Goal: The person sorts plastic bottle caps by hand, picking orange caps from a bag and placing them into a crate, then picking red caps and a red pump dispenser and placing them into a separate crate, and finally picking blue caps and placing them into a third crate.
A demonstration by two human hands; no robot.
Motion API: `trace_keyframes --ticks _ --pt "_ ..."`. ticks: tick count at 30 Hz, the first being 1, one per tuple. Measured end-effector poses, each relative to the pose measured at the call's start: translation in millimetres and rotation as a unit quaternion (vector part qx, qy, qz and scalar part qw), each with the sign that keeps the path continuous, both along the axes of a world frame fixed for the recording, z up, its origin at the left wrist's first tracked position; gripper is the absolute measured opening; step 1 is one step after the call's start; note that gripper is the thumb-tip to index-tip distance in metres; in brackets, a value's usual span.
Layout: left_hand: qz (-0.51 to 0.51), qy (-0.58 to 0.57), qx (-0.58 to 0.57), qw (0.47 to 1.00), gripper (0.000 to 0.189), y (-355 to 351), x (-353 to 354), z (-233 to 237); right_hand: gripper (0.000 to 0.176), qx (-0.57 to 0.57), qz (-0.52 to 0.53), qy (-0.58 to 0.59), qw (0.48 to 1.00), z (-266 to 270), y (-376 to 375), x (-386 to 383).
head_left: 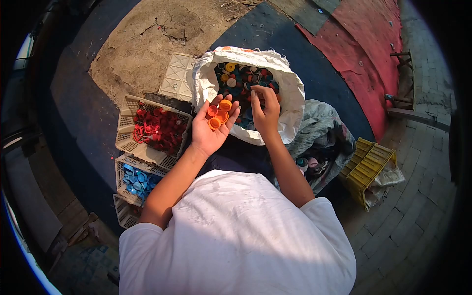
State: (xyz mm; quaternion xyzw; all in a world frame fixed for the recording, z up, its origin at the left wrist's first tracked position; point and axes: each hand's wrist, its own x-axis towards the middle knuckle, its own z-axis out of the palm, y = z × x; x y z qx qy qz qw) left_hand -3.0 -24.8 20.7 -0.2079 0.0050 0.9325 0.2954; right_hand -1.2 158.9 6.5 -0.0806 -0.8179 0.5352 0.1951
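My left hand (209, 132) is turned palm up, cupping several orange bottle caps (222, 116) near the left rim of a white woven sack (290, 93). Inside the sack lie many mixed bottle caps (236, 81) in yellow, white, red, green and dark colours. Over the sack's mouth is my right hand (266, 110), its fingers bent and thumb and forefinger close together. Whatever those fingertips hold, if anything, cannot be made out against the caps behind.
To the left stand a crate of red caps (160, 130), a crate of blue caps (137, 181) and a partly hidden third crate (125, 211). On the right are a grey-green sack (319, 123) and a yellow crate (366, 164). A metal frame (405, 83) stands farther off.
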Motion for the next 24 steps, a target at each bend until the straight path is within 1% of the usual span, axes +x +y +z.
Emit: trace_keyframes --ticks 1,2,3,6,9,12,15,18,21,24 --pt "0.003 -0.001 -0.001 1.0 0.039 -0.3 -1.6 -0.8 0.016 0.021 0.006 -0.092 0.996 -24.3 9.4 -9.1" --pt "0.006 -0.004 -0.003 1.0 0.039 -0.2 -1.6 -1.1 0.017 0.086 0.059 -0.188 0.977 -47.4 19.6 -17.8" --pt "0.007 -0.007 -0.005 1.0 0.039 0.0 -1.4 -1.3 0.018 0.149 0.11 -0.281 0.942 -69.5 25.8 -24.7" --pt "0.008 0.0 -0.01 1.0 0.038 1.9 -1.6 0.4 0.024 0.228 0.103 -0.305 0.919 -127.0 15.7 -30.4" --pt "0.002 0.006 -0.015 1.0 0.038 3.1 -1.8 2.5 0.027 0.351 0.138 -0.376 0.846 -143.7 12.6 -44.5" --pt "-0.005 0.001 -0.018 1.0 0.038 4.9 -3.2 4.4 0.027 0.365 0.139 -0.36 0.847 -155.1 14.4 -44.5" --pt "-0.013 0.005 -0.012 1.0 0.038 5.5 -3.5 2.6 0.027 0.35 0.154 -0.394 0.836 -163.4 14.9 -50.3" --pt "-0.016 0.009 -0.013 1.0 0.038 5.6 -4.9 3.2 0.027 0.375 0.187 -0.351 0.837 -160.0 21.1 -43.2" --pt "-0.017 0.01 -0.01 1.0 0.038 5.2 -5.7 1.8 0.027 0.373 0.166 -0.255 0.876 -161.9 26.9 -35.1" --pt "-0.02 0.005 -0.018 1.0 0.038 5.0 -6.2 3.3 0.029 0.281 0.122 -0.258 0.916 -148.5 28.6 -29.3"
